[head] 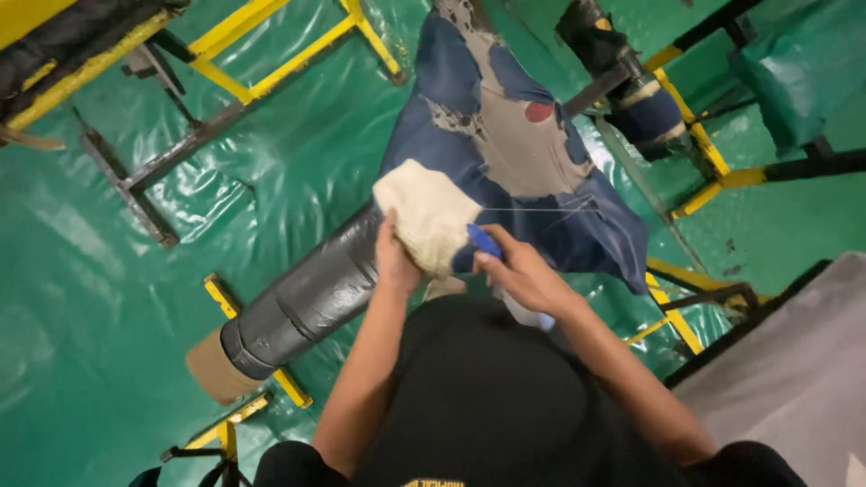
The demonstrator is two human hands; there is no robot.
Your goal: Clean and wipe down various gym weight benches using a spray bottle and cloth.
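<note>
A pair of dark blue jeans with torn, pale distressed patches and a red spot lies draped over a black wrapped roller. A cream pocket lining is pulled out near the waist. My left hand grips the lower edge of that cream cloth. My right hand holds a small blue tool against the cloth, with a thin thread stretched across the denim beside it.
Yellow and black metal frames stand on the shiny green floor at the upper left and right. A second wrapped roller sits upper right. A grey surface fills the lower right corner.
</note>
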